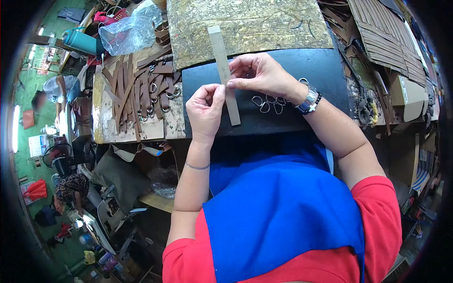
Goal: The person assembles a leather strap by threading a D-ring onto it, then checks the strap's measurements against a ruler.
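A: Where is the pale strip?

B: In front of the person, over the black mat on the counter. Its upper end points between eleven and twelve, across the edge of the speckled board; its lower end points between five and six. I can't tell whether that end touches the mat.

A: And the hands?

B: The left hand comes in from about seven o'clock, its grip pinched on the strip near mid-length, thumb uppermost. The right hand is at three, its grip closed on the strip's other edge, thumb tip just beside the left thumb. Its fingertips are partly hidden.

A: What lies around them?

B: Taking the strip as the dial's centre, some metal rings lie at four o'clock on the mat, below the right hand. At nine there's a heap of brown straps, several with metal rings at their ends.

A: Farther out?

B: A clear plastic bag at ten, a teal bottle beyond it, and a stack of brown strips between two and three. The blue apron fills five o'clock.
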Tool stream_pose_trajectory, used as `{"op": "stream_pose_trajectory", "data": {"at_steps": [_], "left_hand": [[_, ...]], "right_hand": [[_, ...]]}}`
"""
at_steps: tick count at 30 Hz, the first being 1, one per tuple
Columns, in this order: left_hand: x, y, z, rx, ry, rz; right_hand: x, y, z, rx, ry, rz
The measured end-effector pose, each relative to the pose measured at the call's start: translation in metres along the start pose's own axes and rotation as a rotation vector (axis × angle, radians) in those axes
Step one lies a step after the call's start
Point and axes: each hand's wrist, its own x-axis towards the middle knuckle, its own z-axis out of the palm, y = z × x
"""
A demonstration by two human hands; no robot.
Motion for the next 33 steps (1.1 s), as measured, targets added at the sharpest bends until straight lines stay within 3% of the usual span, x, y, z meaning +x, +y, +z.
{"op": "stream_pose_trajectory", "data": {"at_steps": [33], "left_hand": [[-0.0012, 0.0003, 0.0012, -0.122, 0.009, 0.039]], "right_hand": [[-0.0017, -0.004, 0.0075, -0.016, 0.023, -0.017]]}}
